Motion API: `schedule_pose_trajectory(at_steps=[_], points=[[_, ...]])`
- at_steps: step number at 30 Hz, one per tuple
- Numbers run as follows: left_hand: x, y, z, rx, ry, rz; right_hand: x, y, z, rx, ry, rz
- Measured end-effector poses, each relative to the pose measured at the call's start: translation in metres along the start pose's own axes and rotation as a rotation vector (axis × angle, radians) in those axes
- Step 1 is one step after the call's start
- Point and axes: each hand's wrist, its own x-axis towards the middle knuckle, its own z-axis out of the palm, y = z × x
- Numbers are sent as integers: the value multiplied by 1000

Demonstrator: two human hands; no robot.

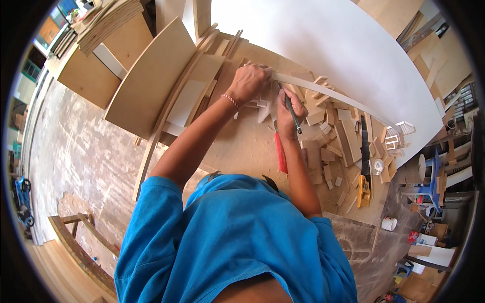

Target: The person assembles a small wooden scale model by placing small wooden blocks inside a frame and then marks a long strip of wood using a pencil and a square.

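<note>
My left hand [248, 83], with a beaded bracelet at the wrist, is closed at the near end of a long pale wooden strip [328, 93]. The strip runs off to the right over the bench. In my right hand [292, 112] is a slim dark pen [290, 107], its tip up by the strip's end near my left fingers. Small pale stepped wooden pieces [263, 112] lie between and beneath my hands, partly hidden. A red-handled tool [281, 154] rests on the wooden bench top [237, 151] beside my right forearm.
Many wood offcuts [348, 136] cover the bench's right side, along with a yellow-handled saw [363, 192] and a small white lattice model [396, 136]. A large white sheet [323, 40] stands behind. Curved plywood panels [151, 76] and long strips [166, 118] fill the left.
</note>
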Motion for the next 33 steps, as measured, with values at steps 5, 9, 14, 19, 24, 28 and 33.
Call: schedule_pose_trajectory(at_steps=[5, 9, 14, 19, 24, 28, 33], points=[[-1, 1, -3, 53, -23, 10, -3, 2, 4, 48, 36, -15], [1, 4, 0, 10, 4, -2, -2, 3, 2, -15, 28, -54], [-1, -1, 1, 28, 26, 14, 2, -3, 2, -80, -4, -115], [-1, -4, 6, 36, 18, 20, 0, 0, 3, -27, 48, -148], [0, -1, 2, 54, -43, -34, -1, 5, 2, -36, 22, -68], [0, 2, -3, 62, -73, -47, -3, 1, 1, -54, 14, -77], [-1, -1, 3, 26, -15, -22, -2, -1, -1, -60, -25, -35]])
